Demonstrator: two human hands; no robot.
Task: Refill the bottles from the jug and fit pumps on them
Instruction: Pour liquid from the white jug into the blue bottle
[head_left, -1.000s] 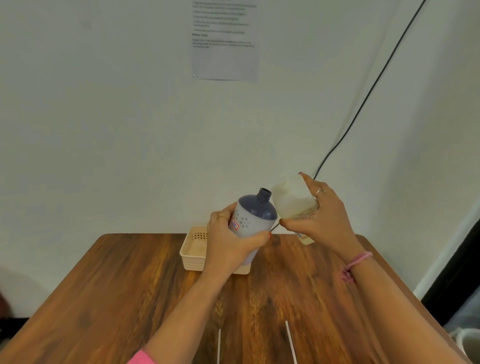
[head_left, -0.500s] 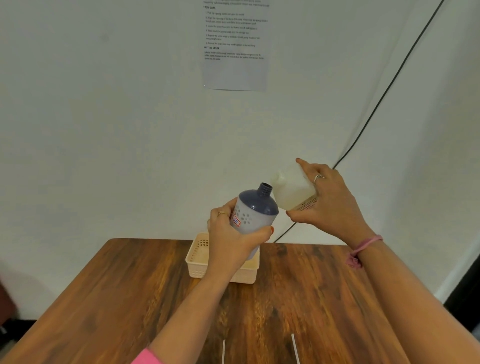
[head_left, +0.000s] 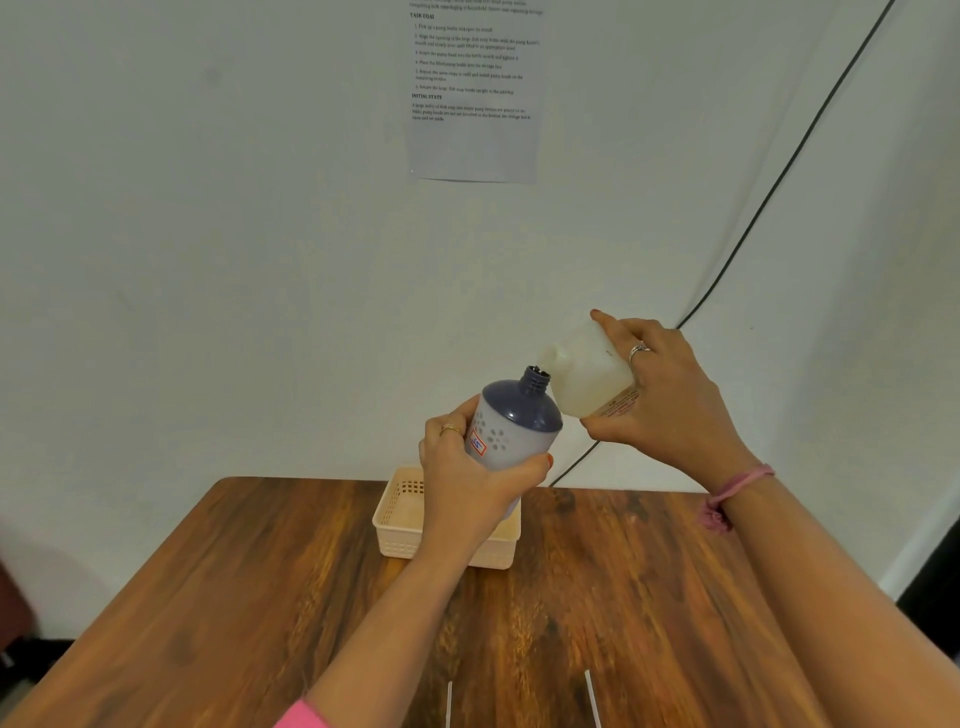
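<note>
1. The grey plastic bottle with a dark blue rounded shoulder and an open threaded neck (head_left: 511, 431) is held in the air above the table, tilted to the right, with no cap or pump on it.
2. The left hand (head_left: 470, 486) is wrapped around the lower body of this bottle, with the thumb on the near side and the fingers on the far side. A thin gold ring is on one finger.
3. The bottle carries a pattern of small pale dots and a small white label with a red border (head_left: 478, 445). The marks on it are too small to read.
4. The translucent white plastic jug (head_left: 584, 374) is tipped to the left, and its spout stands just beside the open neck of the bottle. I cannot tell if liquid is running.
5. The right hand (head_left: 667, 402) grips the jug from the right side, with the index finger laid along the top. It wears a silver ring, and a pink band is on the wrist.
6. The jug has a label with red letters near the palm, mostly covered and not readable.
7. A cream plastic basket with perforated walls (head_left: 402, 525) stands on the brown wooden table (head_left: 234, 597), behind the left hand.
8. A printed sheet of paper (head_left: 472, 88) hangs on the white wall. The headings "TASK GOAL" and "INITIAL STATE" can be read; the smaller lines are blurred.
9. A black cable (head_left: 779, 176) runs diagonally along the wall.
10. Two thin white sticks (head_left: 592, 699) lie on the near edge of the table.
</note>
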